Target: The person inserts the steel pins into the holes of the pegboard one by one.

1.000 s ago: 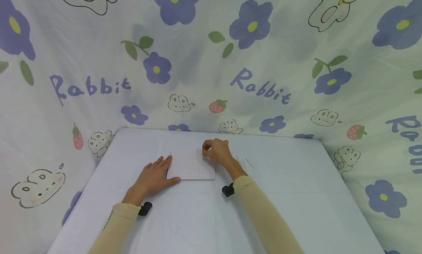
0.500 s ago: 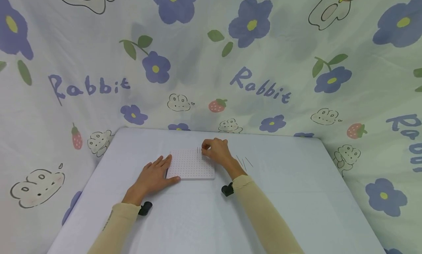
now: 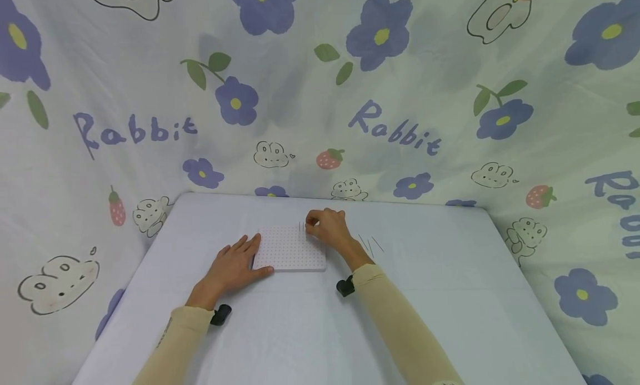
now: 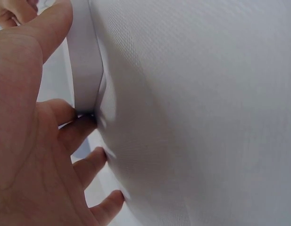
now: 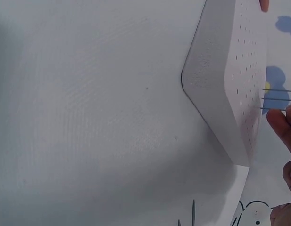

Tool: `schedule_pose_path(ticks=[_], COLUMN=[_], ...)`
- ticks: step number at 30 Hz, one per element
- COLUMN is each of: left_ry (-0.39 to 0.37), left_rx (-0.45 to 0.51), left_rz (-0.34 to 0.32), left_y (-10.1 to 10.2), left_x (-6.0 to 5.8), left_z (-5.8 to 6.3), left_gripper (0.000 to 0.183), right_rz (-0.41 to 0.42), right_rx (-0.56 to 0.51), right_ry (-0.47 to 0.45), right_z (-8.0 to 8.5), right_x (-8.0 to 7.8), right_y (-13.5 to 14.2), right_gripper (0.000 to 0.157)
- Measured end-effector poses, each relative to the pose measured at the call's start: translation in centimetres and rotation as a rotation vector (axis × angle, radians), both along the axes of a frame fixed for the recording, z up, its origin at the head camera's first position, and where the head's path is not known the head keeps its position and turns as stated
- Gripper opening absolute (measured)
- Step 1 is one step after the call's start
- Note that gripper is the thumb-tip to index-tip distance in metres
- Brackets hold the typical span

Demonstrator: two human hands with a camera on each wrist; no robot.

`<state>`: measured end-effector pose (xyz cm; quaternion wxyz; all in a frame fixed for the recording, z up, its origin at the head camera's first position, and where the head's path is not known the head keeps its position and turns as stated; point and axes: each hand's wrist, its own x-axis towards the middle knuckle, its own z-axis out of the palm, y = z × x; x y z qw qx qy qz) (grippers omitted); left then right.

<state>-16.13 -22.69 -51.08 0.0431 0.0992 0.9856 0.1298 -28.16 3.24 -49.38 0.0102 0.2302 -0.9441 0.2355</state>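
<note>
A white pegboard [image 3: 285, 254] full of small holes lies on the table. My left hand [image 3: 231, 269] rests against it with straight, spread fingers at its left side and the thumb at its front edge. At the board's far right, my right hand [image 3: 330, 228] has its fingers curled, thumb and fingertip together. In the right wrist view, thin metal needles [image 5: 279, 90] stand upright in the board in a row. The needle [image 5: 271, 108] nearest the hand runs into the fingertips, which pinch it; its upper end is hidden by them.
Several loose needles [image 3: 370, 245] lie on the white tablecloth [image 3: 430, 296] right of the board, beside the right wrist; pointed tips show in the right wrist view. A patterned curtain [image 3: 300, 96] hangs behind the table's far edge. Black wrist cameras [image 3: 221, 315] sit on both wrists.
</note>
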Motion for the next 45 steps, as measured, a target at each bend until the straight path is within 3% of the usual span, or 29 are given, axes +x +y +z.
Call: schedule_pose_path(ticks=[12,28,36,45], left_ry=[0.002,0.016,0.007,0.014], left_rx=[0.009,0.008,0.014,0.02], left_rz=[-0.001,-0.014,-0.013,-0.022], left_y=[-0.1,0.0,-0.2,-0.3], left_x=[-0.2,-0.1,-0.1,0.0], left_z=[0.1,0.4,0.2,0.0], left_gripper=[0.103,0.102,0.102,0.103], right_rz=[-0.022,-0.112,-0.167,-0.239], right_rx=[0.067,0.038,0.046,0.054], right_ry=[-0.027,-0.034,-0.022,-0.068], right_z=[1.1,1.9,1.0,-0.8], right_x=[0.2,-0.1,0.6,1.8], right_y=[1.7,10.1,13.8,16.5], right_gripper=[0.017,0.027,0.025,0.026])
